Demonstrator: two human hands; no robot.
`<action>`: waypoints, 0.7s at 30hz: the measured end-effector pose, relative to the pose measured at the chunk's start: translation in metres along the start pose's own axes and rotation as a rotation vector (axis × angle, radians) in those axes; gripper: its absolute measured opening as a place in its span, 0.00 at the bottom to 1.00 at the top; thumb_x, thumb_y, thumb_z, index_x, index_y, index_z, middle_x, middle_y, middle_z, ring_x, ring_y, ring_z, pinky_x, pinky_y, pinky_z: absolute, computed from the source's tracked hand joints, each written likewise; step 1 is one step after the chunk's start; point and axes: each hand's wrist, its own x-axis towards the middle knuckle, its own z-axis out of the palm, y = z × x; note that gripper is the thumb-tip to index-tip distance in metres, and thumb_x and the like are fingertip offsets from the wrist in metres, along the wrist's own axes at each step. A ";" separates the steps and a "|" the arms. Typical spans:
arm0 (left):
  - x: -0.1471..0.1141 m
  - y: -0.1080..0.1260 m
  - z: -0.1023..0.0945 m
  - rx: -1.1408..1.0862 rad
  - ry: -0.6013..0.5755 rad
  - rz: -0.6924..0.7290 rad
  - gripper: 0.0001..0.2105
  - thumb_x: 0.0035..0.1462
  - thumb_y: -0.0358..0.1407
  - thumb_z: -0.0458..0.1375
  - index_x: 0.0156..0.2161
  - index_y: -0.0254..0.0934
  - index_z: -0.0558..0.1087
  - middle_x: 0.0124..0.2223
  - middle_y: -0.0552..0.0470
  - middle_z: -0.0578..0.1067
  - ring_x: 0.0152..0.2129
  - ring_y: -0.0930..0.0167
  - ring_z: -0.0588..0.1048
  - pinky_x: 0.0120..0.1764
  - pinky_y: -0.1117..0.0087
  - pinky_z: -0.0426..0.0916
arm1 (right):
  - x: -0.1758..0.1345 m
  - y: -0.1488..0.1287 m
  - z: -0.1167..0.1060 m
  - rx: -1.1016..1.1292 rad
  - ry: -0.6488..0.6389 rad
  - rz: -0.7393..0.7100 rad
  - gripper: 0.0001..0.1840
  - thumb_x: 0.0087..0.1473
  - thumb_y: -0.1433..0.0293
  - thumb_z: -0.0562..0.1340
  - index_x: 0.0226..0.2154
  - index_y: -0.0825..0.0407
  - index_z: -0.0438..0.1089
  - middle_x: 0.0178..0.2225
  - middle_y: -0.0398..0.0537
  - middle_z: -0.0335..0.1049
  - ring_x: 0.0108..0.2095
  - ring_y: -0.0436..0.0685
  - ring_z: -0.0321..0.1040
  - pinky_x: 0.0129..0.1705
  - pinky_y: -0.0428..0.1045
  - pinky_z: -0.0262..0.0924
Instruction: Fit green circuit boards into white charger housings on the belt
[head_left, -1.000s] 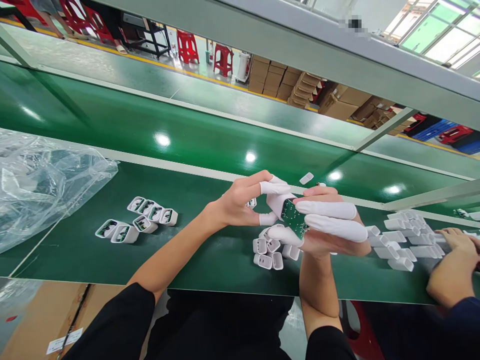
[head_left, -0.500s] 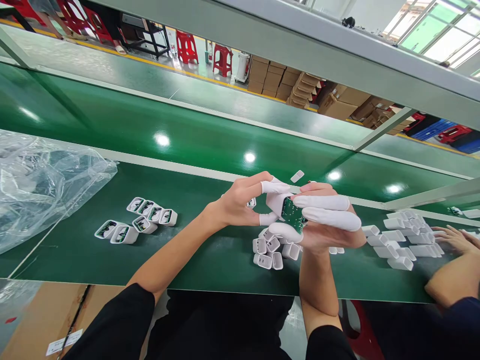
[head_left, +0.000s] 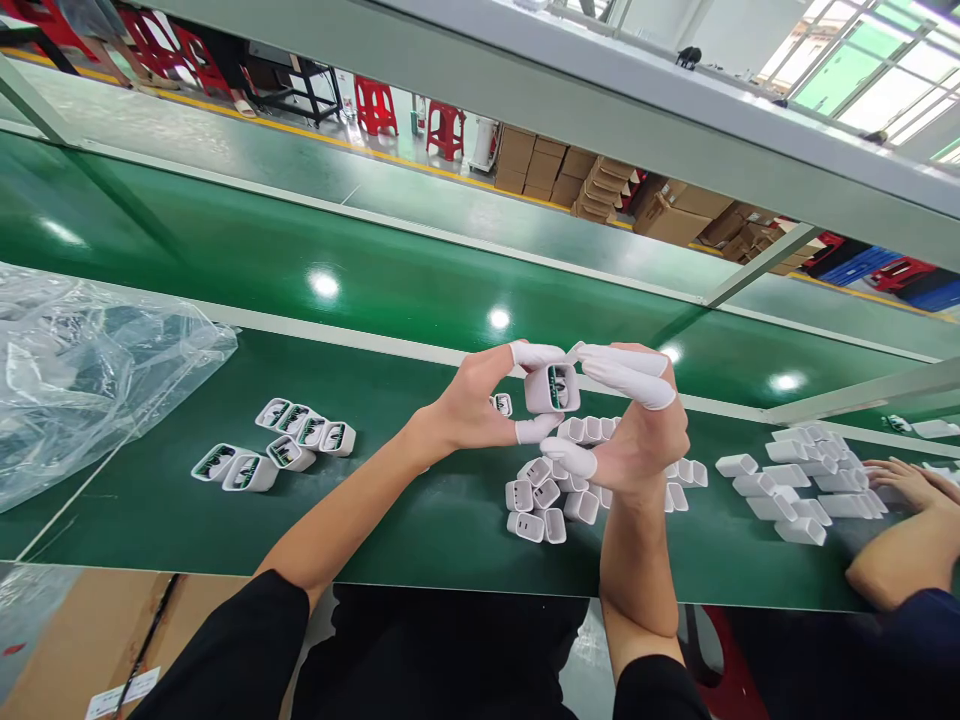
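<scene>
A white charger housing [head_left: 534, 392] with a green circuit board [head_left: 553, 386] inside sits between the white-covered thumb and finger of my left hand [head_left: 480, 398]. Its open end faces me. My right hand [head_left: 637, 420], also in white finger covers, is spread open just right of the housing, with nothing gripped between fingers and thumb. Whether its fingertips touch the housing's edge I cannot tell. Beneath the hands lies a pile of white housings [head_left: 541, 492], some showing slots. To the left stand several housings with boards inside [head_left: 247, 470].
A clear plastic bag [head_left: 105, 370] covers the bench's left end. More white housings [head_left: 802, 480] lie at the right, beside another person's hand [head_left: 904, 482]. A pale rail [head_left: 360, 345] runs along the back of the green bench [head_left: 420, 520].
The circuit board has gone from sticking out of the housing to sitting inside it. My right hand has let go of the board and opened, and the housing now faces me.
</scene>
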 end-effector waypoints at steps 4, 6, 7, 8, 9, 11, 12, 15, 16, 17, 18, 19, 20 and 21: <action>0.001 0.007 -0.008 0.032 0.043 -0.167 0.30 0.56 0.36 0.75 0.64 0.41 0.78 0.37 0.54 0.82 0.33 0.70 0.81 0.44 0.65 0.80 | 0.001 -0.003 -0.008 0.017 -0.188 0.032 0.42 0.59 0.56 0.80 0.71 0.38 0.70 0.55 0.54 0.83 0.52 0.71 0.82 0.49 0.69 0.80; 0.003 0.011 -0.013 0.063 0.023 -0.210 0.29 0.55 0.36 0.74 0.62 0.41 0.79 0.38 0.55 0.82 0.31 0.71 0.79 0.41 0.67 0.79 | 0.001 -0.005 -0.007 -0.015 -0.261 0.054 0.42 0.60 0.64 0.80 0.72 0.36 0.69 0.59 0.55 0.82 0.55 0.71 0.82 0.52 0.69 0.80; 0.004 0.014 -0.015 0.085 0.004 -0.229 0.27 0.55 0.35 0.75 0.61 0.42 0.80 0.38 0.55 0.81 0.30 0.72 0.77 0.40 0.68 0.78 | 0.000 -0.005 -0.006 -0.035 -0.276 0.060 0.41 0.61 0.67 0.79 0.72 0.35 0.69 0.60 0.55 0.81 0.55 0.70 0.82 0.53 0.69 0.80; 0.006 0.016 -0.018 0.108 -0.021 -0.252 0.26 0.55 0.35 0.75 0.59 0.42 0.80 0.37 0.56 0.80 0.29 0.72 0.76 0.38 0.69 0.77 | -0.001 -0.005 -0.004 -0.051 -0.281 0.059 0.41 0.62 0.70 0.77 0.72 0.35 0.69 0.60 0.55 0.81 0.55 0.69 0.81 0.53 0.68 0.80; 0.008 0.019 -0.021 0.126 -0.047 -0.276 0.24 0.55 0.35 0.75 0.57 0.42 0.80 0.36 0.57 0.79 0.29 0.73 0.74 0.36 0.70 0.75 | -0.001 -0.005 -0.002 -0.059 -0.277 0.055 0.40 0.62 0.71 0.77 0.72 0.35 0.70 0.60 0.55 0.81 0.54 0.68 0.81 0.53 0.67 0.80; 0.012 0.023 -0.029 0.123 -0.114 -0.313 0.23 0.56 0.37 0.76 0.56 0.42 0.80 0.36 0.57 0.78 0.28 0.73 0.73 0.35 0.70 0.74 | -0.002 -0.003 0.002 -0.037 -0.253 0.059 0.37 0.62 0.71 0.77 0.70 0.36 0.72 0.56 0.53 0.83 0.50 0.66 0.81 0.50 0.64 0.79; 0.015 0.024 -0.033 0.096 -0.166 -0.326 0.23 0.57 0.39 0.76 0.56 0.42 0.80 0.37 0.56 0.79 0.29 0.72 0.74 0.35 0.70 0.74 | -0.003 -0.002 0.004 0.001 -0.230 0.076 0.35 0.62 0.69 0.78 0.68 0.37 0.73 0.53 0.52 0.83 0.48 0.65 0.80 0.49 0.63 0.78; 0.020 0.028 -0.046 -0.034 -0.344 -0.364 0.27 0.57 0.47 0.77 0.58 0.41 0.78 0.43 0.50 0.83 0.34 0.68 0.78 0.39 0.67 0.77 | -0.005 0.003 0.008 0.198 -0.170 0.228 0.29 0.61 0.61 0.80 0.62 0.39 0.78 0.47 0.48 0.82 0.44 0.63 0.78 0.48 0.62 0.77; 0.021 0.029 -0.049 -0.058 -0.382 -0.388 0.28 0.57 0.48 0.77 0.58 0.40 0.78 0.44 0.49 0.83 0.35 0.67 0.79 0.41 0.66 0.78 | -0.006 0.004 0.010 0.270 -0.166 0.299 0.26 0.62 0.57 0.79 0.60 0.40 0.79 0.47 0.48 0.82 0.44 0.63 0.78 0.48 0.62 0.77; 0.022 0.030 -0.051 -0.058 -0.401 -0.422 0.28 0.57 0.49 0.78 0.57 0.40 0.78 0.45 0.49 0.84 0.36 0.66 0.80 0.42 0.66 0.79 | -0.006 0.006 0.012 0.332 -0.166 0.370 0.25 0.62 0.54 0.78 0.58 0.40 0.80 0.46 0.48 0.82 0.44 0.63 0.78 0.49 0.62 0.77; 0.023 0.031 -0.052 -0.036 -0.403 -0.460 0.27 0.57 0.48 0.78 0.56 0.40 0.78 0.45 0.49 0.84 0.37 0.66 0.80 0.43 0.65 0.79 | -0.007 0.008 0.015 0.381 -0.170 0.433 0.23 0.63 0.51 0.77 0.56 0.41 0.81 0.46 0.47 0.82 0.45 0.62 0.78 0.50 0.61 0.77; 0.023 0.032 -0.052 -0.003 -0.397 -0.497 0.25 0.57 0.48 0.78 0.54 0.40 0.79 0.44 0.50 0.84 0.38 0.66 0.80 0.44 0.65 0.78 | -0.008 0.010 0.017 0.421 -0.172 0.485 0.22 0.64 0.50 0.76 0.55 0.42 0.82 0.44 0.47 0.82 0.44 0.62 0.78 0.50 0.61 0.76; 0.023 0.032 -0.052 0.029 -0.388 -0.529 0.23 0.57 0.48 0.78 0.51 0.40 0.79 0.44 0.50 0.84 0.38 0.66 0.80 0.45 0.64 0.78 | -0.008 0.012 0.020 0.455 -0.169 0.527 0.22 0.64 0.48 0.75 0.53 0.43 0.82 0.43 0.46 0.82 0.43 0.61 0.77 0.50 0.60 0.76; 0.023 0.032 -0.051 0.052 -0.383 -0.560 0.22 0.57 0.48 0.78 0.49 0.40 0.79 0.43 0.50 0.84 0.38 0.66 0.80 0.44 0.64 0.78 | -0.009 0.014 0.023 0.483 -0.162 0.564 0.22 0.63 0.47 0.75 0.51 0.43 0.83 0.42 0.46 0.81 0.42 0.60 0.76 0.49 0.59 0.75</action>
